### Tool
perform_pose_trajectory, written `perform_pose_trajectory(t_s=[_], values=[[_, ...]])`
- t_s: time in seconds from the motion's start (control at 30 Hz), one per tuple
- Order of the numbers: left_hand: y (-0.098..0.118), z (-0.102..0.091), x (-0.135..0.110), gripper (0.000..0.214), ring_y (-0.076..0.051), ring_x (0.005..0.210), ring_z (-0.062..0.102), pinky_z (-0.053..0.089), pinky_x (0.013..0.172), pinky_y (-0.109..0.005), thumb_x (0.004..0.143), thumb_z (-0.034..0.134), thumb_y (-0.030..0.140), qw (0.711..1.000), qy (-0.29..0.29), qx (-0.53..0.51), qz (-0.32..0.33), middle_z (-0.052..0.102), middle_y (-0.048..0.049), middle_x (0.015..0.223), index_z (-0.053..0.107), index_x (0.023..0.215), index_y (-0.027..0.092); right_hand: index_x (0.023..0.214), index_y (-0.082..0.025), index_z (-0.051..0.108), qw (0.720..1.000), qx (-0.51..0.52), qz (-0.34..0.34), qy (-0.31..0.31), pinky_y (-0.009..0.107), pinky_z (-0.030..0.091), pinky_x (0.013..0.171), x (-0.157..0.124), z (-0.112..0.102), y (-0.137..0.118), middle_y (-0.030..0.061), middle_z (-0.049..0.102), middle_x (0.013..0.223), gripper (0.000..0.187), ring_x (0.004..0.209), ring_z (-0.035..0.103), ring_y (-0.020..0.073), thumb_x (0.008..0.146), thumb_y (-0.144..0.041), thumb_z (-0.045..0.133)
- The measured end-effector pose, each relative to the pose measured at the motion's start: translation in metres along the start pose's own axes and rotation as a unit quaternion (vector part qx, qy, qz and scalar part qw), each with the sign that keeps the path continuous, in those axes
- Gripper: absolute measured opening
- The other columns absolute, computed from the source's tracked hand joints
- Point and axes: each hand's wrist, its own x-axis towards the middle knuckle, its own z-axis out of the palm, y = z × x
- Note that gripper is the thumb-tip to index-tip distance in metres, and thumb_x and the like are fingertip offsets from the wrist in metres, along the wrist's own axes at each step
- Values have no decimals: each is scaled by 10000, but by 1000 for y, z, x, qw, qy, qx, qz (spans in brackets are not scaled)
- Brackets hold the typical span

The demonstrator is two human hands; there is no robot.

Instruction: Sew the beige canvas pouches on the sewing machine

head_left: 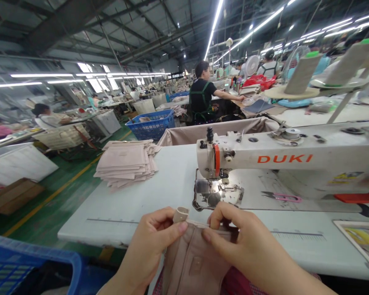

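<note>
A dusty-pink fabric piece (199, 256) hangs from both my hands at the table's front edge, with a small stitched square patch on its face. My left hand (152, 235) pinches its upper left corner between thumb and fingers. A short curled pale band (181, 214) stands up at those fingertips; whether it is part of the fabric I cannot tell. My right hand (238, 233) is closed on the top edge farther right, thumb in front. Just beyond my hands is the sewing machine (283, 157), its needle plate (218, 194) close to my right fingers.
A stack of similar fabric pieces (127, 162) lies on the white table (119, 209) at the left. Pink-handled thread snips (283, 197) rest on the machine bed. Blue crates (152, 125) and a co-worker (204, 96) are beyond. Another blue crate (33, 254) stands lower left.
</note>
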Motion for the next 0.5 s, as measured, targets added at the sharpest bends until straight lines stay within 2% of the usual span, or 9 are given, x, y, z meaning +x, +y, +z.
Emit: perform_pose_trajectory(t_s=[0.07,0.17,0.23,0.27,0.33,0.43,0.5], values=[[4,-9,4,251,-200,792,626,485,747,-283,736,799,356,997,-56,29,-40,715,-67,852,745,862,146,794,-221,622,999,23,-9,-43,209,447,560,-3,-1,2,-41,648,700,84,638,594,123,797,-144,589],[10,-25,19,292,-195,792,639,480,745,-275,784,740,399,972,-186,87,-113,727,-81,890,734,912,137,1004,-257,699,987,58,-67,-135,228,525,766,-6,3,12,-26,734,936,356,854,677,133,822,-47,477],[9,-32,39,324,-190,723,633,476,675,-271,818,667,444,949,-234,178,-114,723,-81,857,720,901,135,1158,-273,672,979,24,-114,-169,237,520,856,-5,12,26,-18,733,1061,500,949,682,134,813,6,443],[7,-34,51,328,-186,677,622,465,629,-266,825,637,452,938,-235,238,-94,717,-72,822,713,879,138,1208,-263,646,974,-23,-143,-175,233,522,848,-3,19,34,-8,730,1072,513,947,681,135,822,13,451],[-1,-32,81,285,-182,618,592,432,573,-260,808,627,420,911,-211,352,-36,693,-48,735,700,797,145,1208,-213,630,951,-153,-206,-172,243,530,767,6,31,53,26,719,1006,389,871,669,156,877,-41,518],[-15,-18,132,174,-198,670,584,426,631,-277,749,684,311,890,-156,428,38,663,-34,682,675,681,151,1048,-171,670,901,-307,-267,-147,324,517,758,30,41,81,71,684,948,161,855,626,209,947,-149,546],[-22,-4,163,144,-218,751,601,444,707,-300,755,697,281,876,-119,459,87,678,-47,733,681,703,147,1002,-158,678,886,-350,-276,-130,379,500,832,48,37,96,102,675,1008,156,959,607,244,965,-162,527]])
